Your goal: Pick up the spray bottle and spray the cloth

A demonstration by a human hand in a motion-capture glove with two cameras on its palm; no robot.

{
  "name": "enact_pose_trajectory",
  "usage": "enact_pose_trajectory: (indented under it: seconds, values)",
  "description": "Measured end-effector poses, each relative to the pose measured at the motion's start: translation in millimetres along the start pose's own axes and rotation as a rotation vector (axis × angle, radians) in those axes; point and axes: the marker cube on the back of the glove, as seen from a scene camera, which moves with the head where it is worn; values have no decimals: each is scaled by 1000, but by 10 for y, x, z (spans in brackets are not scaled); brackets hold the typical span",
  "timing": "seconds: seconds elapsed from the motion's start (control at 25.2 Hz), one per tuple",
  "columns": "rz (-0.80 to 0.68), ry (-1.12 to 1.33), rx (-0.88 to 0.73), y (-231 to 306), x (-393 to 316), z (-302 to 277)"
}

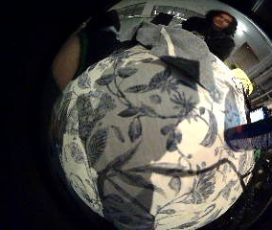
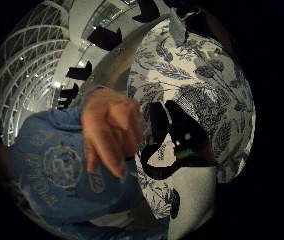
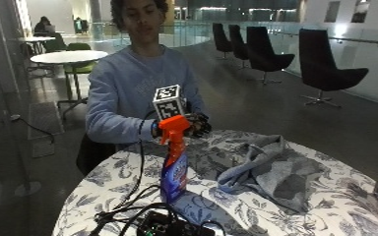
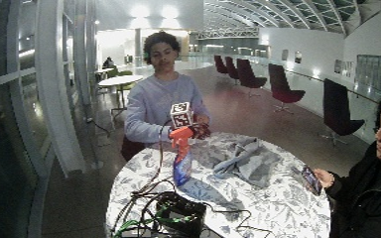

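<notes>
Relaxed gloved right hand (image 3: 197, 125) behind spray bottle (image 3: 174, 164), cloth (image 3: 274, 169) beside.

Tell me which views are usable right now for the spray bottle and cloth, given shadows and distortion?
Outside view: best, spray bottle upright on the tablecloth, grey cloth beside it, the gloved right hand behind the bottle's orange head. Wide outside view: same layout, smaller. Little finger side palm view: heavily curved, a shadow across the tablecloth, cloth at the far rim. Thumb side palm view: dim, bare hand fills the middle.
</notes>
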Motion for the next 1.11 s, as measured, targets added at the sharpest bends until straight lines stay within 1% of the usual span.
enact_pose_trajectory:
  seconds: [0.2, 0.44, 0.55, 0.67, 0.75, 0.91, 1.11]
  values:
    - [156, -74, 144, 166, 308, -260]
    - [384, -323, 411, 590, 684, -620]
    - [501, -500, 528, 798, 870, -747]
    - [554, -628, 631, 926, 1012, -793]
    - [575, -636, 684, 939, 1084, -780]
    - [617, -560, 788, 823, 1313, -755]
    - [713, -489, 724, 691, 1687, -712]
